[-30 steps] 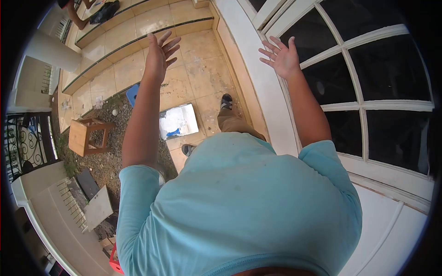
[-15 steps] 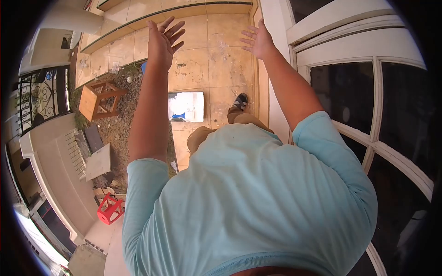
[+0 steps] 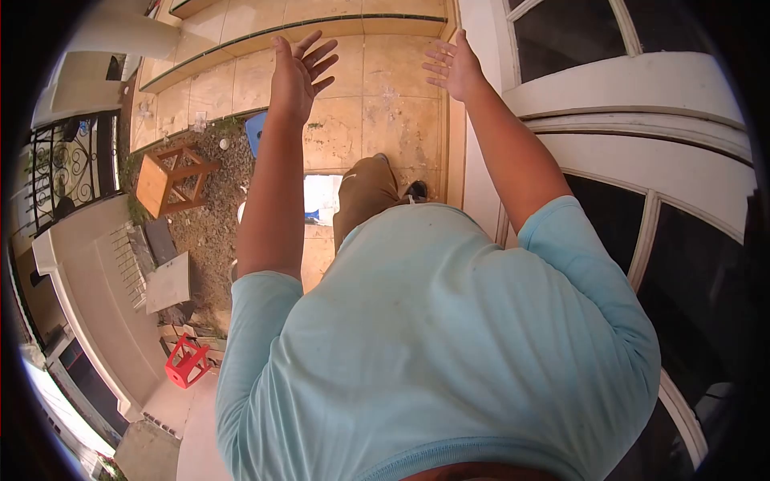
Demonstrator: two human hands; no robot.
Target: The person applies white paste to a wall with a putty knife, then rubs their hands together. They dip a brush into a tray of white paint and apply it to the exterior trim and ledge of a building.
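My left hand (image 3: 298,78) is stretched out in front of me, its fingers spread and nothing in it. Level with it, across the tiled walkway (image 3: 393,68), my right hand (image 3: 455,67) is also held out with fingers apart, touching nothing. Below and between the arms, a white box-like thing with a blue mark (image 3: 322,197) lies on the tiles, partly hidden by my left forearm and my leg. Just left of my left forearm shows part of a blue object (image 3: 256,132), whose kind I cannot make out.
White-framed glass doors (image 3: 634,88) run along my right. On the gravel to the left stands a wooden stool (image 3: 172,180), with a red plastic stool (image 3: 188,362) nearer to me. A dark-edged step (image 3: 281,28) crosses ahead. A metal gate (image 3: 72,164) is at far left.
I have stepped forward: one leg is now out in front, covering part of the white box. More of the blue object shows. Both hands stay raised and spread.
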